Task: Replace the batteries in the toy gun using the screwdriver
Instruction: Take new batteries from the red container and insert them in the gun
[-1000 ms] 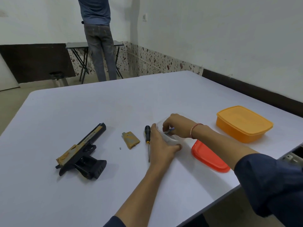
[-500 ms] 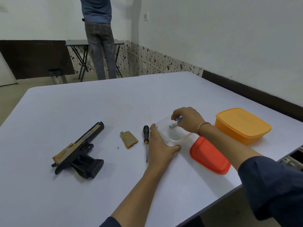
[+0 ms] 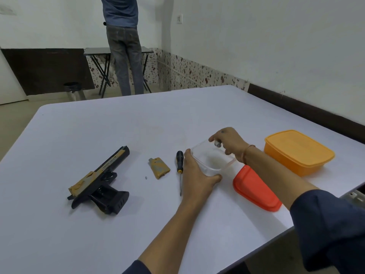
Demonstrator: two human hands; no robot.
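Observation:
A black and gold toy gun [image 3: 100, 179] lies on its side on the white table [image 3: 98, 234], left of centre. Its gold battery cover [image 3: 159, 168] rests to the right, with a tiny screw [image 3: 146, 177] beside it. A black-handled screwdriver [image 3: 180, 167] lies next to my left hand [image 3: 195, 175], which grips the near corner of a clear plastic box [image 3: 212, 161]. My right hand [image 3: 227, 140] hovers over the box's far rim, pinching a battery [image 3: 217, 143] of which only the metal end shows.
A red lid [image 3: 254, 189] lies right of the clear box near the table edge. A closed orange container [image 3: 298, 151] stands further right. Beyond the table a person [image 3: 123, 46] stands at a small folding table [image 3: 102, 51], with a bin [image 3: 73, 89] on the floor.
My right hand has risen out of the clear box with a battery and moved up and right. My left hand keeps its hold on the box.

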